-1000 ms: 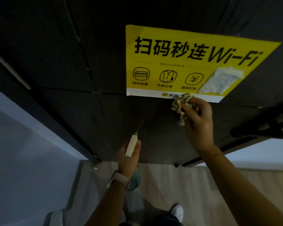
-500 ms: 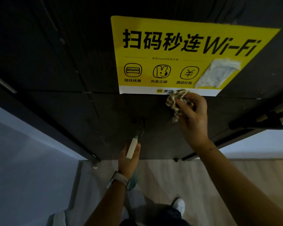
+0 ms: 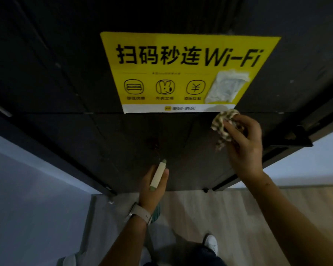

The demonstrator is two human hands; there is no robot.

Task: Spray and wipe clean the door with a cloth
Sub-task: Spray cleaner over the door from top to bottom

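Door (image 3: 123,143): dark, straight ahead of me, filling the upper view; I cannot tell whether its surface is wet or dry in this dim light.
Cloth (image 3: 224,124): bunched and patterned, pressed to the door just under the lower right corner of the yellow Wi-Fi sticker (image 3: 181,73).
Right hand (image 3: 242,146): my fingers curl round the cloth and hold it tight against the panel.
Spray bottle (image 3: 158,174): pale nozzle pointing up at the door, lower on the panel and well apart from the cloth.
Left hand (image 3: 152,191): wrapped round the bottle neck, thumb along its side.
Risk, sticker: my cloth is touching its bottom edge; I judge a hard upward wipe could catch and lift that corner, where a patch (image 3: 227,87) is already torn.
Risk, spray: aimed this close, liquid could run down onto the wooden floor (image 3: 238,217) by my shoe (image 3: 211,244).
Bottle contents: hidden behind my hand; I cannot tell how full it is.
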